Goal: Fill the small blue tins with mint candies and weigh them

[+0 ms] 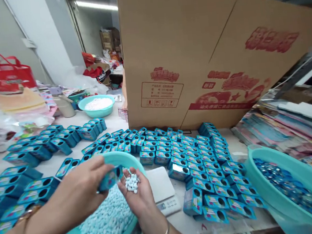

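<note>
My left hand (pixel 89 180) is closed around a small blue box (pixel 109 178), tilted with its open end towards my right palm. My right hand (pixel 141 195) is palm up and cupped, with a small heap of pale blue pellets (pixel 132 183) in it. Both hands are above a turquoise basin (pixel 137 162) holding many loose pellets (pixel 108 221) of the same kind. A white digital scale (pixel 159 184) lies just right of my right hand. Rows of blue boxes (pixel 203 182) with round holes stand on the table to the right, and more boxes (pixel 38 150) stand to the left.
A large cardboard carton (pixel 183 55) rises behind the boxes. At right are a turquoise tub (pixel 257 184) of shiny blue pieces and stacked printed sheets (pixel 297 129). Another turquoise bowl (pixel 100 111) with pale pellets stands farther back; a red bag (pixel 5 76) is at far left.
</note>
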`<action>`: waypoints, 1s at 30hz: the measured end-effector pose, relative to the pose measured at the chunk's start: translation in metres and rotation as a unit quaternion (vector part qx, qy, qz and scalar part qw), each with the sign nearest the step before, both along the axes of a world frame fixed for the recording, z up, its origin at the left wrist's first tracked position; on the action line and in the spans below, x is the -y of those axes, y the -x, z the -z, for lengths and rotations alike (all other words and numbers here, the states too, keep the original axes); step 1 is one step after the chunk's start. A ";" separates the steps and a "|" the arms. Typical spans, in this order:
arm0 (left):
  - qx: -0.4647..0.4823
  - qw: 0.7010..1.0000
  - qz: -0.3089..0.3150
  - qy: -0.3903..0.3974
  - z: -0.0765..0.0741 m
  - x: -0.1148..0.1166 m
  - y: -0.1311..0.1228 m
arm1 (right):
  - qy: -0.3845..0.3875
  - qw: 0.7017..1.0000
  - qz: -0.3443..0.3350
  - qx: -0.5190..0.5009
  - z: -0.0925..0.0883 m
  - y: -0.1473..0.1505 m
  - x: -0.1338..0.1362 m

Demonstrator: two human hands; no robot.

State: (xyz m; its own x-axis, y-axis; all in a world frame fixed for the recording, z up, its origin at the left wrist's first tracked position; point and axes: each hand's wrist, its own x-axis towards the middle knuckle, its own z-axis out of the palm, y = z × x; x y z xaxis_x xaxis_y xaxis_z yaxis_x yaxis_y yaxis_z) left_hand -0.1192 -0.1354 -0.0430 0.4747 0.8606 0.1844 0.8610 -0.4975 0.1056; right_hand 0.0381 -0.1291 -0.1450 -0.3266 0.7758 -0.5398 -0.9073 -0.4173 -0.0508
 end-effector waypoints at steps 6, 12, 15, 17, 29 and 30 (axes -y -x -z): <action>-0.084 0.993 0.021 0.081 0.009 0.005 0.008 | 0.019 0.999 -0.027 0.016 0.015 0.052 0.005; -0.113 0.986 0.024 0.122 0.003 0.006 0.013 | 0.005 0.999 -0.039 0.001 0.021 0.058 0.006; -0.116 0.985 0.028 0.125 0.004 0.005 0.013 | 0.018 0.999 -0.044 0.006 0.022 0.058 0.007; -0.118 0.984 0.029 0.127 0.006 0.005 0.013 | 0.019 0.999 -0.046 0.001 0.023 0.058 0.007; -0.115 0.984 0.012 0.136 0.008 0.007 0.017 | 0.034 0.999 -0.039 -0.010 0.018 0.051 0.010; -0.104 0.985 0.004 0.139 0.007 0.006 0.018 | 0.042 0.998 -0.037 -0.012 0.016 0.049 0.009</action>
State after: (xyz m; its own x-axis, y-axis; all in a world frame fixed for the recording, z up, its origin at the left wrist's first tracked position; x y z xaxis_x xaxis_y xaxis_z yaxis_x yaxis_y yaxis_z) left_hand -0.1372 -0.1410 -0.0502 0.4844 0.8602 -0.1591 0.8745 -0.4812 0.0609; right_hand -0.0104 -0.1381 -0.1611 -0.3950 0.7012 -0.5935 -0.8743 -0.4853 0.0086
